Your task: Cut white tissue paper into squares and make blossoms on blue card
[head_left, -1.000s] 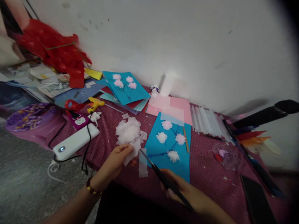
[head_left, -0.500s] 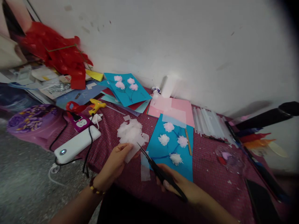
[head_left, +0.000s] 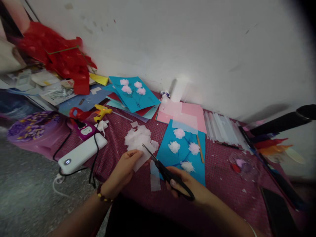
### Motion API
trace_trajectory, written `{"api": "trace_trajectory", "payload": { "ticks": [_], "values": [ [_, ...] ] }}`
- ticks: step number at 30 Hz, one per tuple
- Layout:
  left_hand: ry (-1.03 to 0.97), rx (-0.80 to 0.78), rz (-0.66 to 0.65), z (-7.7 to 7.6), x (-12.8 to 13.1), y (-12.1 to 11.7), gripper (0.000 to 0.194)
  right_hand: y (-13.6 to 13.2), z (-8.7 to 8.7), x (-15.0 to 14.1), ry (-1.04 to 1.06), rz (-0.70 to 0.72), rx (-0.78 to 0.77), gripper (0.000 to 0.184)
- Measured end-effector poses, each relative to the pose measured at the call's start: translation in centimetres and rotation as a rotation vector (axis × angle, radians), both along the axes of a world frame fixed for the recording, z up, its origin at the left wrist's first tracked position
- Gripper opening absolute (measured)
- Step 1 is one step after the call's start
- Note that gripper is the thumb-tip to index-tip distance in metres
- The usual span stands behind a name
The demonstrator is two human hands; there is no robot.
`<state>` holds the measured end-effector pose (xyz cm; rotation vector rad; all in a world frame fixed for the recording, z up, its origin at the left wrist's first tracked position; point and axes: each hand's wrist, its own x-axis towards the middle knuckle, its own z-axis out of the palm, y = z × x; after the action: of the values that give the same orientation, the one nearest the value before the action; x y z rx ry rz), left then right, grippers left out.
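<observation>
My left hand (head_left: 123, 171) pinches a strip of white tissue paper (head_left: 139, 162) just in front of a fluffy heap of white tissue (head_left: 138, 138). My right hand (head_left: 190, 187) grips black scissors (head_left: 166, 172), their blades pointing up-left with the tips at the edge of the held strip. A cut piece of tissue (head_left: 155, 177) lies on the cloth between my hands. Right behind the scissors lies a blue card (head_left: 184, 154) with drawn branches and several white tissue blossoms.
A red checked cloth (head_left: 222, 184) covers the table. At the left are a white power bank (head_left: 82, 153), a yellow glue gun (head_left: 101, 111) and a purple device. Pink paper (head_left: 184, 115), glue sticks (head_left: 222, 126), another blue blossom card (head_left: 134, 92) and red tissue (head_left: 59, 56) lie behind.
My right hand has brought the scissors up and left, so the blade tips now reach the tissue strip in my left hand. My left hand has stayed almost still.
</observation>
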<state>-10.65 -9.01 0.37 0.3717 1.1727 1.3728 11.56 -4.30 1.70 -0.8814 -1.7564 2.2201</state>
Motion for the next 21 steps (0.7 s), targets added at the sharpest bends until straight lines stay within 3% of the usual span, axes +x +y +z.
{"api": "trace_trajectory", "payload": {
  "ticks": [5, 8, 15, 21],
  "values": [
    [-0.088, -0.034, -0.045, 0.0, -0.8, -0.7, 0.029, 0.5, -0.2, -0.3, -0.041, -0.036, -0.046, 0.061],
    [-0.039, -0.053, 0.019, 0.0, -1.2, -0.8, 0.027, 0.9, 0.2, -0.3, 0.017, 0.026, -0.01, 0.059],
    [0.029, 0.075, 0.167, 0.3, -2.5, 1.1, 0.026, 1.0, 0.0, 0.4, 0.012, 0.061, 0.004, 0.054],
    [0.068, 0.072, 0.002, -0.4, -2.5, 1.6, 0.023, 1.4, 0.6, -0.2, -0.004, 0.093, 0.056, 0.049]
  ]
}}
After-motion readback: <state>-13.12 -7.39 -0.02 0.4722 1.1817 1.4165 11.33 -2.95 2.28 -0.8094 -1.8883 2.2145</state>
